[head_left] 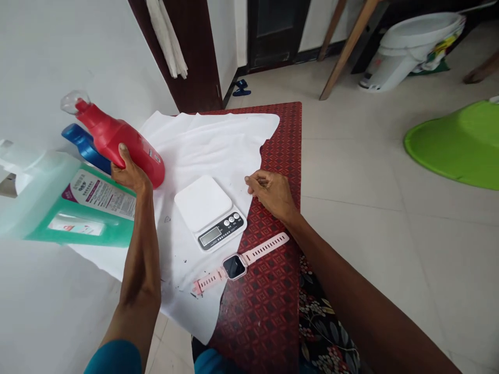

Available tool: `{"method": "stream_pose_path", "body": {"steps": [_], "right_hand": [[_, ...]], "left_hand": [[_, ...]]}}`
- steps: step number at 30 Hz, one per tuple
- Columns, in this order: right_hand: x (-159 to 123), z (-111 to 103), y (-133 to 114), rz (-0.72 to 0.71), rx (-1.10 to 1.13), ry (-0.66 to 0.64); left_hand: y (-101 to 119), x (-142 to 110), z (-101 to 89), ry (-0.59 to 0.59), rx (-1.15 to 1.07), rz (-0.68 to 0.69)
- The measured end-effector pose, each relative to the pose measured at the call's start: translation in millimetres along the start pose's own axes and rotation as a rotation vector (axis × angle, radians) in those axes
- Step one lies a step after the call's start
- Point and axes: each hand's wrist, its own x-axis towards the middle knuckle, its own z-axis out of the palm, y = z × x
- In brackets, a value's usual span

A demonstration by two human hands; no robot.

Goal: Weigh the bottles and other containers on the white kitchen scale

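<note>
My left hand [130,174] is wrapped round the lower part of a red bottle [125,143] with a clear cap, its thumb over the near side. Behind the hand, a blue bottle [86,148] is partly hidden. My right hand [271,192] rests by the right edge of a white cloth [202,140], its fingers curled together with nothing visible in them. Between my hands lies a white digital kitchen scale [205,202] with a bare platform; its display shows no digits I can read. Nearer to me is a smartwatch [235,266] with a pink strap, laid out flat.
A large jug of green liquid [97,208] stands left of my left forearm, by the wall. The red patterned table [261,306] ends at the right. On the floor beyond are a white bucket [401,62], blue slippers [241,88] and a green object [460,145].
</note>
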Motion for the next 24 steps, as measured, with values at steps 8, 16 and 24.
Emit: {"method": "stream_pose_path", "body": {"steps": [8, 16, 24], "right_hand": [[-2, 2, 1, 0.032, -0.015, 0.009], [-7, 4, -8, 0.016, -0.041, -0.024], [4, -5, -34, 0.092, -0.199, -0.273]], "left_hand": [[-59, 28, 3.4, 0.227, 0.23, 0.061], [-94, -42, -4.1, 0.089, 0.301, 0.057], [-124, -72, -21.3, -0.159, 0.153, -0.203]]}}
